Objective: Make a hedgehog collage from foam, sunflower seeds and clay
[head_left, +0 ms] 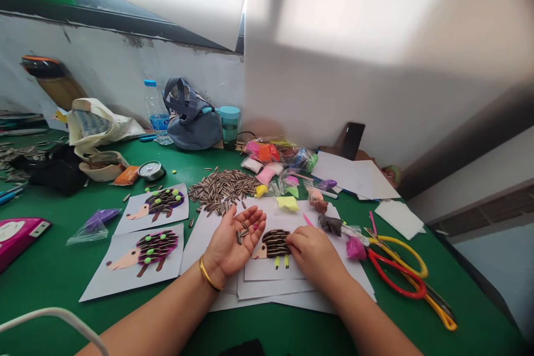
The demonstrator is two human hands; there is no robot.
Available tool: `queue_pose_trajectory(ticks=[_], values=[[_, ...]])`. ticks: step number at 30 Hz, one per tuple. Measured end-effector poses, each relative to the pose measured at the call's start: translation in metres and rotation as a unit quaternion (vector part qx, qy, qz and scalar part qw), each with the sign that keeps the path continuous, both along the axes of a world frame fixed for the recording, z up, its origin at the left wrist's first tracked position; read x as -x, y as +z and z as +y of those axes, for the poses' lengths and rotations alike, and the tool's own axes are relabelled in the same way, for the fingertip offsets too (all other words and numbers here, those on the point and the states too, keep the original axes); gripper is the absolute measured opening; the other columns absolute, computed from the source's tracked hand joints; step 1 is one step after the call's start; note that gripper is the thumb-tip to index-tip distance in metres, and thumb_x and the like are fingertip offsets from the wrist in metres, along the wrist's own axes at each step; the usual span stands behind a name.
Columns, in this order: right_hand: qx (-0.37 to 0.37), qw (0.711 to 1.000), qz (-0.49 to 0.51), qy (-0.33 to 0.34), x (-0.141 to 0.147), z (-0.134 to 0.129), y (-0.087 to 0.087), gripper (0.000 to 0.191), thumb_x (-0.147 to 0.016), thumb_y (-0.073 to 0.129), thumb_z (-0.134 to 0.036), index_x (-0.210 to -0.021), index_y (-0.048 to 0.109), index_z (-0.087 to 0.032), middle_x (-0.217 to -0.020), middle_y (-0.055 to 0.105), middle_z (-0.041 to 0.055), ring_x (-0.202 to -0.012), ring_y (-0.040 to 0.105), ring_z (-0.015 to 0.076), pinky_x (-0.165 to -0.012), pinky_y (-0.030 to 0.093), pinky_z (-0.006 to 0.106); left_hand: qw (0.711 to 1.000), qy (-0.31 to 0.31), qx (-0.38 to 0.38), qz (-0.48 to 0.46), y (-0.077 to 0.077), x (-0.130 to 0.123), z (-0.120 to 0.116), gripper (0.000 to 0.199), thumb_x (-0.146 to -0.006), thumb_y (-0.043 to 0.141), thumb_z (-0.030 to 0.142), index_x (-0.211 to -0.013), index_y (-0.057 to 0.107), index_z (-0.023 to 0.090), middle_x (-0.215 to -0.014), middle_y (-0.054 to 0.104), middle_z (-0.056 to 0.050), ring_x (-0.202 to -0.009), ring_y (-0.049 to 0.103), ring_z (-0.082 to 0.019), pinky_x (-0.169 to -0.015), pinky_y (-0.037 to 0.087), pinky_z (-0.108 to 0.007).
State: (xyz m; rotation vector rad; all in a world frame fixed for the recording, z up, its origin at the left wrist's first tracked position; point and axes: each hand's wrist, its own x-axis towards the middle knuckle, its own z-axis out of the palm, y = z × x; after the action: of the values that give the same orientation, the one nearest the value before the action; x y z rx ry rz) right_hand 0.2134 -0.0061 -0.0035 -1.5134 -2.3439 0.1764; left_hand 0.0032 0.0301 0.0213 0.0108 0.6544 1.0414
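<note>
Palm up, my left hand [235, 239] cups a few striped sunflower seeds [241, 232], its fingers spread and slightly curled. Just right of it, my right hand [311, 250] has its fingertips pinched together at the right edge of a hedgehog picture [275, 243]; whatever they hold is hidden. That hedgehog has a dark body covered with seeds, a peach face and yellow-green legs, on white paper. Behind my left hand lies a large pile of seeds [225, 186]. Two more hedgehog pictures [161, 204] [146, 256], with green dots, lie to the left.
Bagged coloured clay [271, 153] lies behind the papers. Red-handled [396, 278] and yellow-handled scissors [421, 258] are at the right. A blue bag [194, 128], a teal-lidded cup [230, 127] and a water bottle [156, 111] stand by the wall. A purple clay packet [98, 221] is left.
</note>
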Motion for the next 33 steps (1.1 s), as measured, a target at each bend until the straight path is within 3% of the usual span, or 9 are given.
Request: queue_pose_trajectory(ticks=[8,13,17,20,23,26,30,33], values=[[-0.058,0.995,0.084,0.011,-0.004,-0.003,0.014,0.012,-0.087,0.056,-0.015,-0.085,0.067,-0.020,-0.083,0.063,0.0042,-0.079,0.056,0.0180,-0.072,0.039,0.032,1.000,-0.011,-0.005,-0.007,0.002,0.000,-0.001,0.038,-0.097,0.044,0.041,-0.103,0.062,0.008,-0.096,0.068,-0.016,-0.088,0.070,-0.021,-0.081,0.059,-0.033],[-0.115,0.981,0.140,0.068,0.020,-0.010,0.028,0.017,-0.092,0.053,-0.020,-0.101,0.068,-0.022,-0.087,0.064,0.0056,-0.081,0.055,0.0190,-0.075,0.041,0.035,0.997,-0.065,-0.021,-0.030,0.008,-0.009,-0.014,0.044,-0.098,0.038,0.045,-0.106,0.061,0.008,-0.104,0.067,-0.018,-0.097,0.068,-0.024,-0.085,0.056,-0.034],[-0.135,0.978,0.116,0.111,0.043,-0.016,0.027,0.025,-0.093,0.056,-0.025,-0.116,0.065,-0.024,-0.090,0.067,0.0060,-0.089,0.057,0.0214,-0.076,0.041,0.037,0.990,-0.131,-0.029,-0.037,0.010,-0.016,-0.025,0.049,-0.098,0.036,0.049,-0.110,0.060,0.008,-0.102,0.066,-0.017,-0.088,0.068,-0.023,-0.079,0.056,-0.034],[-0.140,0.977,0.114,0.111,0.048,-0.018,0.026,0.016,-0.092,0.056,-0.023,-0.103,0.069,-0.023,-0.085,0.067,0.0048,-0.086,0.058,0.0205,-0.074,0.041,0.036,0.987,-0.149,-0.031,-0.047,0.012,-0.018,-0.029,0.052,-0.097,0.036,0.052,-0.111,0.059,0.008,-0.095,0.066,-0.015,-0.078,0.068,-0.020,-0.074,0.056,-0.032],[-0.140,0.973,0.160,0.093,0.041,-0.017,0.027,0.014,-0.092,0.054,-0.020,-0.094,0.068,-0.022,-0.089,0.069,0.0055,-0.086,0.060,0.0197,-0.075,0.044,0.035,0.986,-0.154,-0.028,-0.066,0.013,-0.017,-0.030,0.053,-0.097,0.036,0.052,-0.111,0.059,0.007,-0.093,0.066,-0.014,-0.072,0.067,-0.017,-0.070,0.055,-0.026],[-0.122,0.963,0.229,0.068,0.026,-0.014,0.031,0.015,-0.092,0.053,-0.018,-0.095,0.066,-0.022,-0.091,0.070,0.0049,-0.086,0.063,0.0190,-0.077,0.047,0.034,0.986,-0.148,-0.027,-0.068,0.013,-0.016,-0.027,0.051,-0.097,0.038,0.052,-0.111,0.059,0.007,-0.100,0.065,-0.016,-0.081,0.068,-0.019,-0.080,0.056,-0.030],[-0.081,0.957,0.280,-0.017,-0.002,-0.010,0.030,0.012,-0.089,0.055,-0.019,-0.089,0.066,-0.022,-0.084,0.070,0.0028,-0.078,0.064,0.0180,-0.072,0.050,0.030,0.993,-0.098,-0.031,-0.053,0.007,-0.010,-0.018,0.047,-0.096,0.043,0.049,-0.109,0.060,0.007,-0.107,0.064,-0.018,-0.101,0.066,-0.025,-0.092,0.053,-0.035],[-0.010,0.968,0.247,-0.031,-0.019,-0.008,0.025,0.013,-0.087,0.055,-0.019,-0.089,0.068,-0.023,-0.088,0.071,0.0023,-0.082,0.065,0.0188,-0.074,0.050,0.030,0.998,-0.049,-0.029,-0.029,0.003,-0.005,-0.009,0.043,-0.097,0.042,0.045,-0.105,0.061,0.008,-0.101,0.066,-0.016,-0.095,0.068,-0.023,-0.087,0.056,-0.033]])
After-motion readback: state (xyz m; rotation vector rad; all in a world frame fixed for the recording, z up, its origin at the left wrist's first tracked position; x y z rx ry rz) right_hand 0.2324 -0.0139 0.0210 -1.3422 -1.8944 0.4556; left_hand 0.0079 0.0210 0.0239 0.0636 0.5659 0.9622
